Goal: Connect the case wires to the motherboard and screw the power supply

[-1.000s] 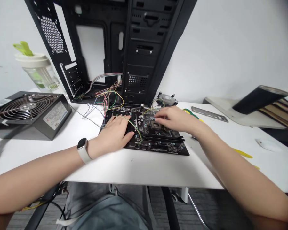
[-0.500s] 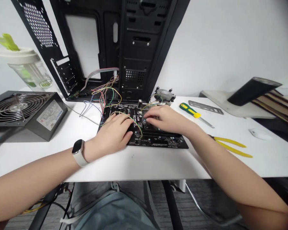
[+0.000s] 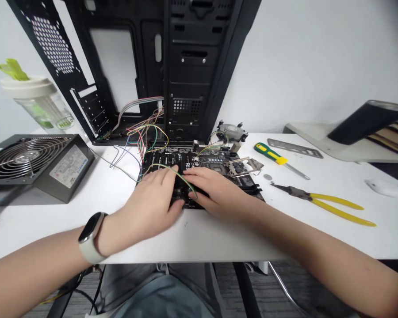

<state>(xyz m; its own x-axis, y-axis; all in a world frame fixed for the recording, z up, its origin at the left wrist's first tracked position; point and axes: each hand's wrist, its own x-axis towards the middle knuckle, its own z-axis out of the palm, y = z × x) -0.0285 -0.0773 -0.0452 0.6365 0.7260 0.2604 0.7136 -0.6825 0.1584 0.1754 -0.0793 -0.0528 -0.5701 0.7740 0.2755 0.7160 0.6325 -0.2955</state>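
Observation:
A black motherboard [image 3: 215, 168] lies flat on the white table [image 3: 199, 238], with coloured wires [image 3: 146, 137] running from it into the upright black computer case [image 3: 146, 66] behind. My left hand [image 3: 152, 203], with a white watch on the wrist, rests palm down on the board's near left part, fingers stretched out. My right hand [image 3: 215, 190] lies on the board's near middle, fingers flat and pointing left toward a green wire. Neither hand holds anything that I can see. The CPU socket [image 3: 239, 167] on the board stands with its metal latch lifted.
A power supply [image 3: 40, 161] with a fan grille sits at the left, a lidded cup [image 3: 36, 99] behind it. A cooler fan [image 3: 230, 131], a green-yellow screwdriver [image 3: 278, 160], yellow-handled pliers [image 3: 325, 201], a metal backplate [image 3: 295, 149] and a white mouse [image 3: 384, 187] lie to the right.
My right hand has drawn back from the socket area to the board's near edge, uncovering the open socket. My left hand slid slightly nearer. The camera view shifted a little.

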